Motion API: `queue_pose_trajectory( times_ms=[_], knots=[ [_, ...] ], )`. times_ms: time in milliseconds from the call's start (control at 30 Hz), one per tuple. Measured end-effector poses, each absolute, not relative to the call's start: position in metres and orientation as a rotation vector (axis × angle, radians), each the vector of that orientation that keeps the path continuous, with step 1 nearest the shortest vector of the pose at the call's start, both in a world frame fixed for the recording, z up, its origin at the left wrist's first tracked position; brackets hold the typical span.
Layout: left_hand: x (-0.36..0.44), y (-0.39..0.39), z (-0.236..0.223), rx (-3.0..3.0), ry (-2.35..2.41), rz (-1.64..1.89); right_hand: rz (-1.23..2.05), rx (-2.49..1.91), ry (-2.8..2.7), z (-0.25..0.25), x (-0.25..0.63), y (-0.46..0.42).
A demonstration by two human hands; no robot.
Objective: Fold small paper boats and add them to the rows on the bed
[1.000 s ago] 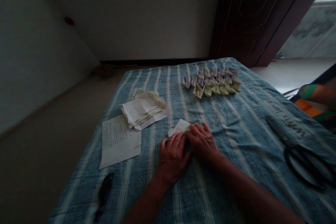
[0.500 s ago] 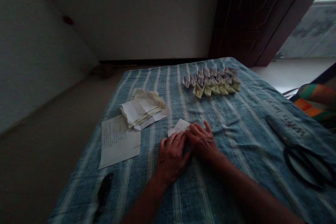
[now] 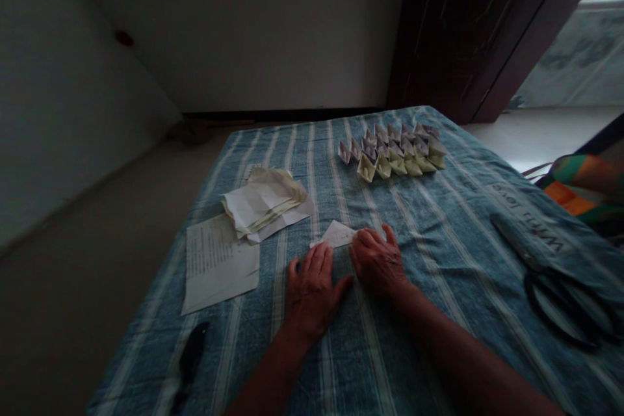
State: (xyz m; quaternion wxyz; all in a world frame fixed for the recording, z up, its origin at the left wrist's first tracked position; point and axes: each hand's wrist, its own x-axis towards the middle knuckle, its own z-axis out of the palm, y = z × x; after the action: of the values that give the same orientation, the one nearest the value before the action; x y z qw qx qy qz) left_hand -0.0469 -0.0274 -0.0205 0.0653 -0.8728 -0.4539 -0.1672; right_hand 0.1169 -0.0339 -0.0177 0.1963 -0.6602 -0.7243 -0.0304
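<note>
A small white piece of folded paper [image 3: 338,234] lies on the cloth in front of my hands, its top coming to a point. My left hand [image 3: 312,292] rests flat with fingers stretched out, their tips on the paper's lower left edge and the thumb held out to the right. At the paper's right corner, my right hand [image 3: 379,261] is bent over, its fingers pressed together on that corner and partly hiding it. Behind and to the right, several folded paper boats [image 3: 366,168] stand in rows, yellowish in front and pale purple behind.
Left of my hands lie a loose stack of creased paper [image 3: 266,201] and a printed sheet [image 3: 221,266]. A black-handled knife [image 3: 192,351] is at the near left. Large black scissors [image 3: 536,266] lie at the right on the striped blue tablecloth [image 3: 439,331].
My left hand has slid left and slightly down along the paper's edge, away from my right hand. The right hand has shifted slightly right, so more of the paper shows between them.
</note>
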Motion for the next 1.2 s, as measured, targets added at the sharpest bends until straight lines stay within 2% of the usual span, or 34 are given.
queue_pose_trajectory(
  times_ms=[433,667,833,967,1200],
  knots=[
    [-0.047,-0.03,-0.019,-2.527,-1.494,-0.454,-0.155,-1.934,-1.973,-0.018,0.122,-0.035],
    [-0.048,-0.029,-0.019,-2.527,-1.513,-0.424,-0.299,-1.942,-1.867,-0.023,0.129,-0.034],
    [-0.047,-0.03,-0.018,-2.549,-1.542,-0.365,-0.414,-1.688,-1.845,-0.024,0.129,-0.033],
    [-0.046,-0.029,-0.015,-2.568,-1.576,-0.325,-0.32,-1.463,-2.035,-0.025,0.119,-0.031],
    [-0.045,-0.03,-0.012,-2.571,-1.579,-0.331,-0.126,-1.553,-2.218,-0.027,0.113,-0.029]
  ],
)
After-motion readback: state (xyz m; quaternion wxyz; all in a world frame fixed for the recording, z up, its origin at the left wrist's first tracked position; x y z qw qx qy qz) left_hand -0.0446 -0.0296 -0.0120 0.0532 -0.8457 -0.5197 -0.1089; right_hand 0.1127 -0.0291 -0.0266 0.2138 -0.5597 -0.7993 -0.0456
